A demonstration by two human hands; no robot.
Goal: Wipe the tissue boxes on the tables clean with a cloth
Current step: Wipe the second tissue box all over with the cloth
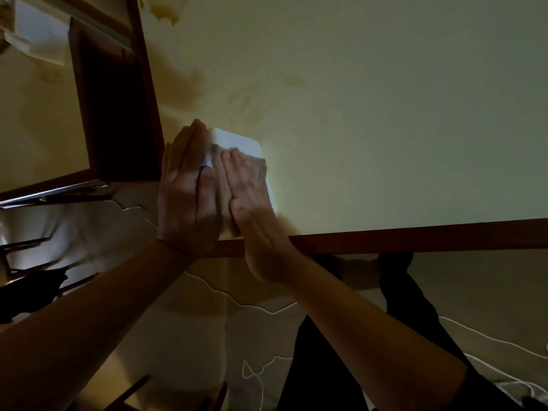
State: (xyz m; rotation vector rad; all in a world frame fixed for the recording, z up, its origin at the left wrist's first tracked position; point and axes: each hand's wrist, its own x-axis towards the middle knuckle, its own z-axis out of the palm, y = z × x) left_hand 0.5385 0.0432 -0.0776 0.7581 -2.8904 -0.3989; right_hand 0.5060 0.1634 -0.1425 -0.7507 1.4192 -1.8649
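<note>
A white tissue box (237, 142) stands near the front left corner of a pale yellow table (385, 129). My left hand (186, 197) grips the box's left side, fingers along the side and thumb on its top. My right hand (252, 197) lies flat on the box's top, fingers straight, pressing a brownish cloth (222, 185) against it. The cloth shows between my two hands and under my right palm. Much of the box is hidden by my hands.
The table has a dark wooden rim (415, 238) along its near edge. A second table (41, 120) with a dark wood frame stands to the left. A pale marbled floor (184, 321) and my dark trouser leg (409, 310) lie below.
</note>
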